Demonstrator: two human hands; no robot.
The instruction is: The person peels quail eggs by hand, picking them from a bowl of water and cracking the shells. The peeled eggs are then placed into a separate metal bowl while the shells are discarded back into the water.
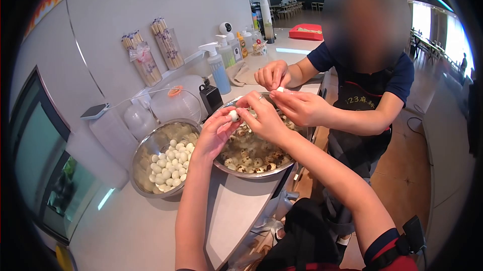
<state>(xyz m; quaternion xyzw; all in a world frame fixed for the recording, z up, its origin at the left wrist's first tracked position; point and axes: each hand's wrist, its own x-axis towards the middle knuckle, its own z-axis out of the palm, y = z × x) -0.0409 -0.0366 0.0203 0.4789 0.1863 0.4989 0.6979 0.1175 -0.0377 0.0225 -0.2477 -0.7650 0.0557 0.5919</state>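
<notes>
Between the fingertips of my left hand (215, 129) is a quail egg (234, 115), partly white with some dark speckled shell showing. My right hand (261, 115) reaches in from the other side, its fingers closed on the same egg. Both hands are above a metal bowl (236, 171) of speckled quail eggs in water. To the left stands a second metal bowl (141, 178) with many peeled white eggs (173, 165). Across from me, a co-worker's hands (297, 101) hold another small white egg (280, 89) over the bowl of speckled eggs.
Behind the bowls stand a pump bottle with blue liquid (218, 70), a black adapter (210, 99) and a clear plastic container (176, 101). Chopstick holders (168, 44) hang on the wall. A red tray (306, 32) lies farther back. The co-worker (365, 85) stands at the right.
</notes>
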